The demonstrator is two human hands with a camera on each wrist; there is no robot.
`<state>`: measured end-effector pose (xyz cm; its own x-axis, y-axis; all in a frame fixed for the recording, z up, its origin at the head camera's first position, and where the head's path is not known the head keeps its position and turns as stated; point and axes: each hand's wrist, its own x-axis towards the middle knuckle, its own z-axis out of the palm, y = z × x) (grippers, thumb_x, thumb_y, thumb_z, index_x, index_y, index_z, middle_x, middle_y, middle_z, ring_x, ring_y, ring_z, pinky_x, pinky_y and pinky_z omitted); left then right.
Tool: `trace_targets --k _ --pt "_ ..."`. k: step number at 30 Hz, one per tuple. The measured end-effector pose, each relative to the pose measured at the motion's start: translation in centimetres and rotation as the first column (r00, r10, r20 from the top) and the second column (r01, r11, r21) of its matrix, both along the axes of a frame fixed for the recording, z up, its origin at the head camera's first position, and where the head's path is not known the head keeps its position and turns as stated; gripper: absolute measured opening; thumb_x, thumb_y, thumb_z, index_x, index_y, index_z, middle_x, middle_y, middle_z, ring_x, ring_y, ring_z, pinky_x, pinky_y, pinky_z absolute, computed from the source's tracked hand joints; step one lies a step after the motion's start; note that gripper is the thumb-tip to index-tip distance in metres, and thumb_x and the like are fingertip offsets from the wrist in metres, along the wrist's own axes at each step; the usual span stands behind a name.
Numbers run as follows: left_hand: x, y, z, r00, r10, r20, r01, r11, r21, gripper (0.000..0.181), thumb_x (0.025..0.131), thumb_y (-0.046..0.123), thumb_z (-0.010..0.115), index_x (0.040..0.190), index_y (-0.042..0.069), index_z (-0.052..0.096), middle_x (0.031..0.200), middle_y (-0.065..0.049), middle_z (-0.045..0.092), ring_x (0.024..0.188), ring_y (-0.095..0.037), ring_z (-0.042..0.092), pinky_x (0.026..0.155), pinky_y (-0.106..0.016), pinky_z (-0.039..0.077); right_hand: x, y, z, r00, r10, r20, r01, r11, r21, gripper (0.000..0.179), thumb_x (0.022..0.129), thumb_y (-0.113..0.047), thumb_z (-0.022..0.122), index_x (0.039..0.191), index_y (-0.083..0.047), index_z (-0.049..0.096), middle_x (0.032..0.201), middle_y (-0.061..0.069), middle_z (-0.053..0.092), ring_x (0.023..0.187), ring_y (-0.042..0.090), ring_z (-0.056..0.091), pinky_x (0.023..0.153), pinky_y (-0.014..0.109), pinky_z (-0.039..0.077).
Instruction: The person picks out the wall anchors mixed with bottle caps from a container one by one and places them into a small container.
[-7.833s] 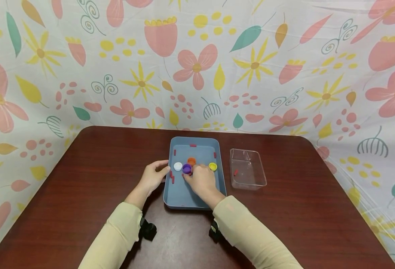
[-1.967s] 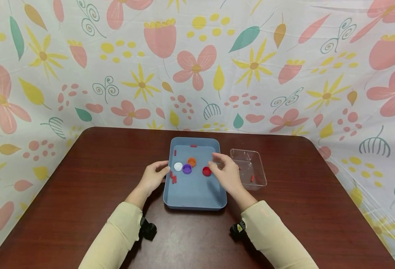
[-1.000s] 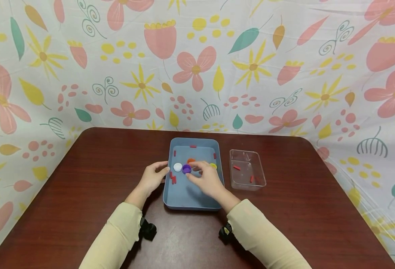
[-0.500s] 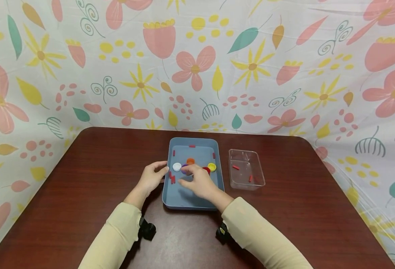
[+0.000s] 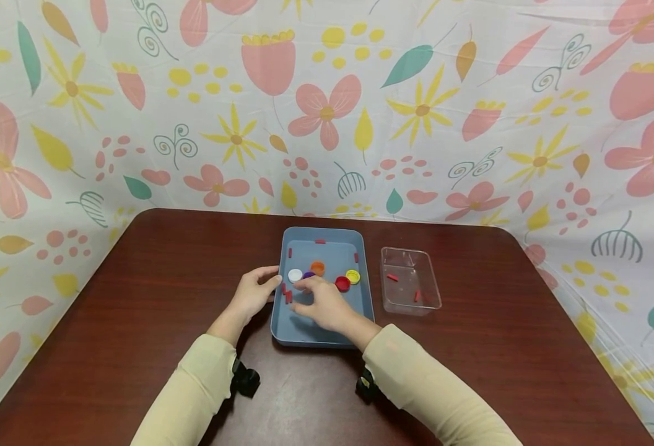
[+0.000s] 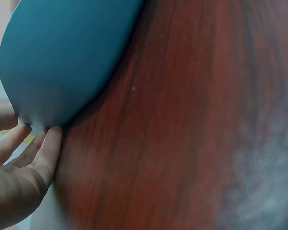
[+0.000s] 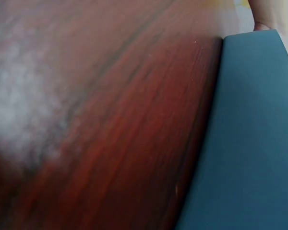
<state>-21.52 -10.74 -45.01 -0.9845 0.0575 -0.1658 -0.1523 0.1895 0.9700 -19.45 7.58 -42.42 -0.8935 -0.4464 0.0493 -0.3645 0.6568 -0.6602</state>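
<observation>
My left hand (image 5: 250, 295) rests against the left side of a blue-grey tray (image 5: 321, 337), thumb at the rim. In the left wrist view its fingertips touch the tray's outer wall. My right hand (image 5: 327, 303) hovers over the tray's left middle, thumb and forefinger spread apart, nothing visible between them. Just left of these fingertips lie several small red sticks (image 5: 288, 297). White (image 5: 295, 275), orange (image 5: 318, 268), red (image 5: 342, 284) and yellow (image 5: 352, 277) round caps sit across the tray's middle. A purple cap (image 5: 308, 274) is partly hidden behind the right hand.
Right of the tray stands a clear plastic box (image 5: 410, 306) with red sticks (image 5: 392, 277) inside. Single red sticks lie along the tray's far (image 5: 319, 241), left (image 5: 290, 253) and right (image 5: 356, 257) sides. A floral cloth (image 5: 327, 155) hangs behind the brown table (image 5: 193, 260).
The right hand has moved left, from beside the clear box across the tray. Since the oldest frame, the box holds more red sticks and the red cap sits by the yellow one.
</observation>
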Motion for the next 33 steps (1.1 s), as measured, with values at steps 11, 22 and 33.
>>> trace_targets --k 11,22,33 --pt "-0.2 0.1 -0.1 1.000 -0.003 -0.005 0.003 1.000 0.015 0.039 0.096 0.017 0.056 0.132 0.003 0.054 0.133 -0.019 0.052 0.101 -0.028 0.065 0.081 -0.036 0.059 -0.5 -0.7 -0.3 1.000 -0.020 0.008 0.019 0.999 0.038 0.046 0.084 -0.027 0.072 0.123 -0.005 0.062 0.119 0.009 0.061 0.110 0.023 0.059 0.093 0.039 0.053" --pt "-0.3 0.0 -0.2 1.000 -0.003 -0.022 0.003 1.000 0.006 0.038 0.096 0.016 0.056 0.131 0.003 0.054 0.131 -0.019 0.054 0.101 -0.027 0.064 0.081 -0.036 0.059 -0.8 -1.3 -0.3 0.998 -0.040 0.038 0.036 0.995 0.093 0.046 0.084 -0.026 0.072 0.124 -0.007 0.061 0.122 0.010 0.060 0.115 0.023 0.057 0.097 0.040 0.051" --pt "-0.3 -0.1 -0.3 1.000 -0.002 -0.023 0.002 1.000 -0.007 0.039 0.096 0.018 0.056 0.132 0.004 0.054 0.131 -0.018 0.055 0.096 -0.022 0.065 0.081 -0.036 0.059 -1.2 -1.5 -0.7 0.999 -0.016 -0.036 0.021 0.989 0.147 0.041 0.083 -0.025 0.073 0.119 -0.006 0.065 0.117 0.009 0.061 0.109 0.021 0.056 0.097 0.038 0.051"
